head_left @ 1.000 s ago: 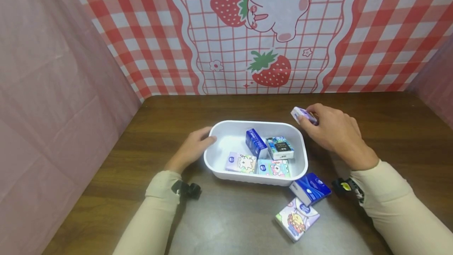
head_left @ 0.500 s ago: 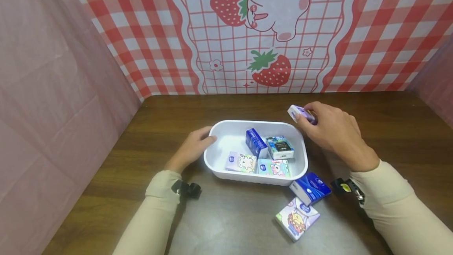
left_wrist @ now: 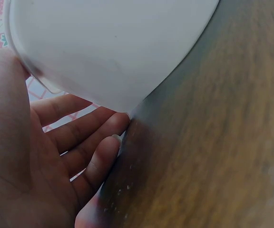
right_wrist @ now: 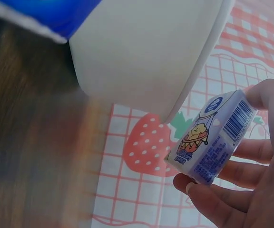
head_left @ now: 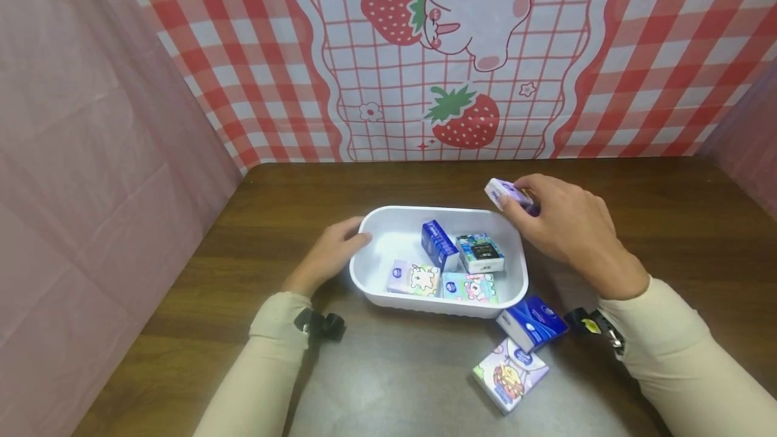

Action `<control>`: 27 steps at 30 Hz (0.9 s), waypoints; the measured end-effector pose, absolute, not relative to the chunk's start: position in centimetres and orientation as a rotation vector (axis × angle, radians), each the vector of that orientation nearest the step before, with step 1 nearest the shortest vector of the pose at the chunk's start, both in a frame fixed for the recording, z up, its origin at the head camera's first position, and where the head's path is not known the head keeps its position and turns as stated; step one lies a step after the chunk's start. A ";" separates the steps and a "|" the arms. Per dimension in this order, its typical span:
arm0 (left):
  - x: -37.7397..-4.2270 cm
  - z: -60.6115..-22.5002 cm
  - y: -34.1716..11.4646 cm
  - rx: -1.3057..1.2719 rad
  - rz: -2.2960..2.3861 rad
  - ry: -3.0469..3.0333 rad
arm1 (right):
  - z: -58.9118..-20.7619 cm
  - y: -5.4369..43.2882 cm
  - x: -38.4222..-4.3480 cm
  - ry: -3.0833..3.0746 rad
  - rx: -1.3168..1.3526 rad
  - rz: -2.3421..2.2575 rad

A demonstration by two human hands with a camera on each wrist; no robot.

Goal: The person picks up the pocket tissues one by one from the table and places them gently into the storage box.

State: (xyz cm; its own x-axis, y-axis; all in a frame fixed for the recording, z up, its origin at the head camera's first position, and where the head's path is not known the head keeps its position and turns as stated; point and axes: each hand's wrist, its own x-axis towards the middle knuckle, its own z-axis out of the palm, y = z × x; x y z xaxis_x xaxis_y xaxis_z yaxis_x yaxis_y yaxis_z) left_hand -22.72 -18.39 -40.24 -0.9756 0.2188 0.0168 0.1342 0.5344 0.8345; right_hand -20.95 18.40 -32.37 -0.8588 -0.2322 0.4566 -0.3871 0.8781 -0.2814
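Note:
My left hand (head_left: 330,250) grips the left end of a white plastic tub (head_left: 358,282), thumb over the rim and fingers along the outside wall. In the left wrist view the fingers lie under the curve of the tub. Above the table, just beyond the tub's far right corner, my right hand (head_left: 567,228) holds a small purple tissue pack (right_wrist: 210,137) between thumb and fingers. Inside the tub lie a dark blue tissue pack (head_left: 440,245), a blue-green one with a black label (head_left: 481,253), a lilac one with a white bear (head_left: 414,279) and a mint-green one (head_left: 470,288).
A blue tissue pack (head_left: 534,324) leans by the tub's near right corner. Touching it, a purple pack with a yellow cartoon figure (head_left: 510,375) lies flat on the brown wooden table (head_left: 376,369). A red-and-white checked cloth (head_left: 255,52) hangs behind, with a pink curtain (head_left: 91,154) at the left.
My right hand has shifted slightly left with the purple tissue pack, closer to the tub's far edge. The left hand, the tub and the other packs stay where they were.

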 end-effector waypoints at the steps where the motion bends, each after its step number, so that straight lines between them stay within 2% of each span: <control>1: -22.7 -40.2 -18.4 0.311 1.441 2.672 | -32.3 18.3 -20.9 -2.627 0.461 0.514; 12: -22.7 -40.1 -18.3 0.257 1.420 2.661 | -32.2 17.7 -20.4 -2.619 0.504 0.506; 27: -22.8 -40.3 -18.5 0.316 1.441 2.669 | -32.2 16.5 -20.0 -2.632 0.574 0.467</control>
State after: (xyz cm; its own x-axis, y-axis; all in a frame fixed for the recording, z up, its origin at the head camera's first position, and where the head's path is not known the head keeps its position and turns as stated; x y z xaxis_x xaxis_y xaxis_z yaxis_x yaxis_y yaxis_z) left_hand -22.76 -18.48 -40.25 -0.9743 0.2246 0.0174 0.1378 0.5329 0.8349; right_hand -19.96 16.53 -32.17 -0.8337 -0.3201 0.4500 -0.4555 0.8593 -0.2326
